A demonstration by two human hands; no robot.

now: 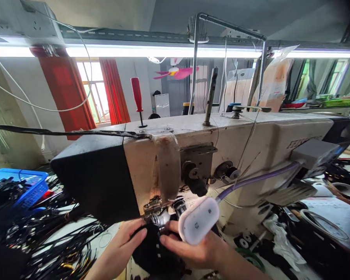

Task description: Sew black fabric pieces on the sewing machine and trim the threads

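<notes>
A black fabric piece (pixel 147 252) with small white marks lies under the needle area of a sewing machine (pixel 245 140). My left hand (pixel 121 243) grips its left edge between thumb and fingers, just beside the presser foot (pixel 159 218). From the other side, my right hand (pixel 192 249) has thumb and forefinger closed at the piece's right edge. A white lamp head (pixel 198 221) on a purple flexible neck (pixel 259 177) hides part of the right hand. The fingertips of both hands are close to the lit stitching spot.
Black straps or cords (pixel 61 249) are heaped at left, near a blue basket (pixel 32 190) of dark pieces. A red-handled screwdriver (pixel 137 95) stands upright on the machine head. To the right are a crumpled white cloth (pixel 286 241) and a round-rimmed black object (pixel 323 225).
</notes>
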